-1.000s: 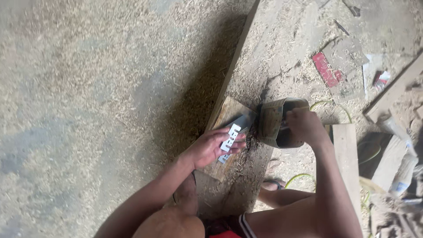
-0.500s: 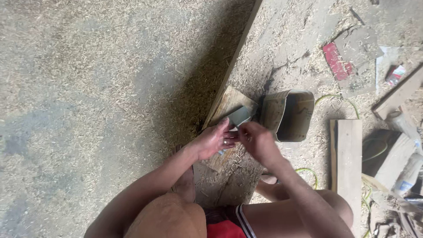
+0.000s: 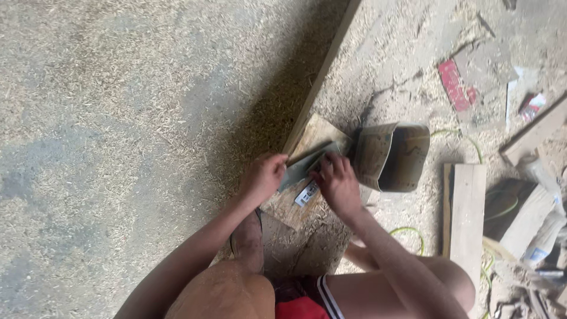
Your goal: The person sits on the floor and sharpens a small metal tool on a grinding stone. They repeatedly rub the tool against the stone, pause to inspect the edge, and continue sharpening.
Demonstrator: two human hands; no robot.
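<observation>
My left hand (image 3: pixel 263 176) grips one end of a small flat grey piece (image 3: pixel 302 166) that lies over a square plywood offcut (image 3: pixel 307 198) on the sawdust floor. My right hand (image 3: pixel 335 179) presses on the other end of the same grey piece, fingers curled over it. A small white label (image 3: pixel 307 193) shows below the piece, between the two hands. An open brown cardboard box (image 3: pixel 393 156) lies on its side just right of my right hand, not touched. I am squatting, with both knees at the bottom of the view.
A long wooden plank (image 3: pixel 322 74) runs diagonally from the hands to the top. A short board (image 3: pixel 466 207) lies to the right, with a yellow-green cord (image 3: pixel 466 145) around it. Red scrap (image 3: pixel 453 84), paper and wood offcuts (image 3: pixel 534 133) lie at the right edge. Sawdust covers the floor.
My right hand has let go of the cardboard box and come to the grey piece beside my left hand. The box now lies alone on the floor.
</observation>
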